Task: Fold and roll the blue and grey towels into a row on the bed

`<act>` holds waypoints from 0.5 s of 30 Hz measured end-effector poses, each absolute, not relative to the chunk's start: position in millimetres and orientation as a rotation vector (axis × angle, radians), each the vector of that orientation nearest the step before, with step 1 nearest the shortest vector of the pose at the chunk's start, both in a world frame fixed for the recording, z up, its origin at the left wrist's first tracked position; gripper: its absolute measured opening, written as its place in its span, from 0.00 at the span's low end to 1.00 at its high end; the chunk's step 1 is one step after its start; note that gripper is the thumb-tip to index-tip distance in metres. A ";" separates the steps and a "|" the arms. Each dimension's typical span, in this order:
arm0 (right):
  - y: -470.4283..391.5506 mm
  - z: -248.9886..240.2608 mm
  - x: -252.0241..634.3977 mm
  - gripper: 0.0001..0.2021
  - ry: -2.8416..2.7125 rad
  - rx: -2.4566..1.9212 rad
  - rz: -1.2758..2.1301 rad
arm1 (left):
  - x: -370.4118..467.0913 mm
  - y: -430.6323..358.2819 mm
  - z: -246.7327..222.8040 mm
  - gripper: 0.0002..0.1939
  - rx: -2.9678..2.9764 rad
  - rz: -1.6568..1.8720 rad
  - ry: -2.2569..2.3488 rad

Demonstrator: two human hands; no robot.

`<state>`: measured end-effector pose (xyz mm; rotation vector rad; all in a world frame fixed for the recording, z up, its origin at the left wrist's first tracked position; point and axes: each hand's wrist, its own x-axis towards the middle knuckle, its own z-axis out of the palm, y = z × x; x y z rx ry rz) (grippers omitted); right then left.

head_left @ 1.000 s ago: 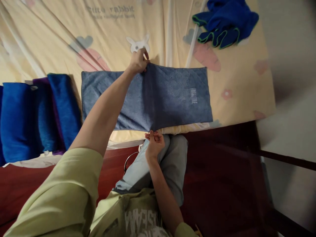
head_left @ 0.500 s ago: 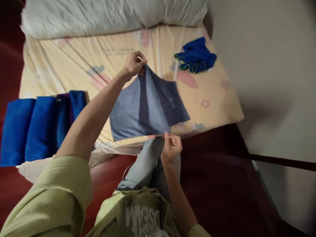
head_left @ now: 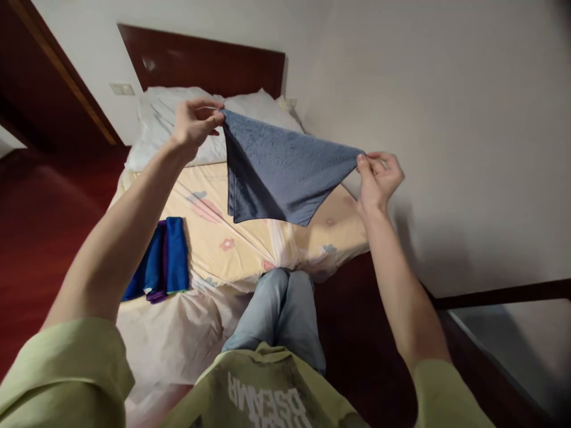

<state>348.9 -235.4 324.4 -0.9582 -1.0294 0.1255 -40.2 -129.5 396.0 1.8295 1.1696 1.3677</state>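
Note:
A grey-blue towel point(head_left: 285, 160) hangs in the air between my hands, its top edge stretched and sloping down to the right. My left hand point(head_left: 196, 125) pinches the upper left corner between thumb and fingers. The right corner is pinched by my right hand point(head_left: 379, 175), held a little lower. Below, the towel's bottom edge hangs loose over the bed, with a dark fold along its left side.
Folded blue and purple cloths point(head_left: 173, 255) lie on the bed's left side. The bed point(head_left: 227, 244) has a yellow patterned sheet, white pillows point(head_left: 156, 119) and a dark headboard point(head_left: 200, 62). A wall point(head_left: 423, 119) runs along the right.
Both hands have risen off the bed and spread apart, lifting the towel into the air. My view has tilted up to the headboard. The crumpled blue cloth no longer shows.

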 end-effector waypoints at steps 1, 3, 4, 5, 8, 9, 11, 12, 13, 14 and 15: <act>-234.5 340.2 350.1 0.19 -1.051 -0.938 0.122 | -44.3 -139.3 405.0 0.34 1.853 1.398 1.166; -237.9 366.5 349.9 0.17 -1.081 -0.902 0.119 | -52.0 -157.1 418.4 0.34 1.915 1.458 1.182; -241.9 377.0 348.8 0.17 -1.090 -0.890 0.119 | -55.4 -164.8 423.0 0.34 1.949 1.486 1.192; -247.2 385.6 347.2 0.17 -1.097 -0.881 0.120 | -58.6 -171.6 426.6 0.33 1.976 1.511 1.195; -267.3 401.3 341.4 0.17 -1.120 -0.880 0.139 | -66.0 -185.7 432.7 0.29 1.976 1.514 1.179; -274.4 403.6 339.4 0.18 -1.128 -0.885 0.152 | -67.6 -188.5 433.6 0.26 1.950 1.485 1.184; -287.6 404.5 335.7 0.18 -1.138 -0.896 0.187 | -69.6 -192.5 434.1 0.20 1.877 1.409 1.208; -293.6 403.5 334.3 0.19 -1.139 -0.904 0.209 | -69.9 -194.4 433.7 0.17 1.839 1.364 1.212; -299.0 401.8 333.2 0.19 -1.137 -0.915 0.233 | -69.9 -196.4 432.9 0.13 1.806 1.323 1.204; -304.1 399.7 332.6 0.19 -1.134 -0.929 0.259 | -69.7 -199.0 431.9 0.10 1.782 1.285 1.181; -308.8 397.3 332.5 0.19 -1.130 -0.948 0.286 | -69.6 -202.1 430.5 0.08 1.768 1.251 1.149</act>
